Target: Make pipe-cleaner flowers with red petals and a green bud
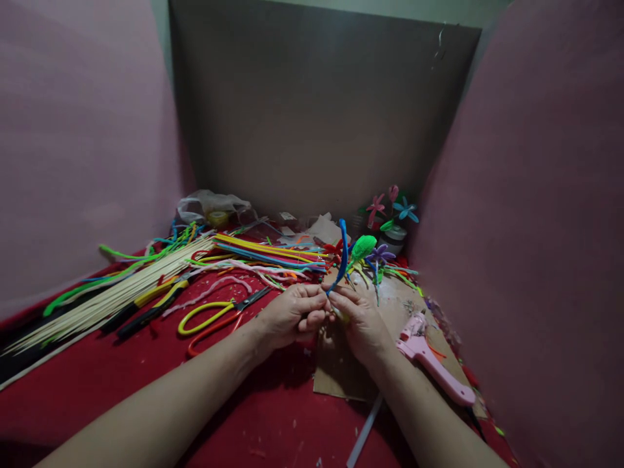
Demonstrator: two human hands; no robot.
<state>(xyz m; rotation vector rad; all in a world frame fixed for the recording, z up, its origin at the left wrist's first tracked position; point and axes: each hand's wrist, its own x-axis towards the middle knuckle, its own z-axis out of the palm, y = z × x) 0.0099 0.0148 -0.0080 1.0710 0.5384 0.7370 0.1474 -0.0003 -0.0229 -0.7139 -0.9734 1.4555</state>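
A blue pipe cleaner rises in a curve from between my fingertips. My left hand is closed, with thumb and forefinger pinching at its lower end. From the other side my right hand pinches the same end, and the fingers of both hands nearly meet. Something pale shows under the right fingers, too hidden to name. Just behind the hands stand a bright green pipe-cleaner leaf and a purple pipe-cleaner flower. A cardboard piece lies beneath my right hand.
Scissors, pliers, bamboo sticks and a bundle of colored pipe cleaners lie left. A pink glue gun rests right, by my forearm. A glue stick lies in front. Finished flowers stand at the back right.
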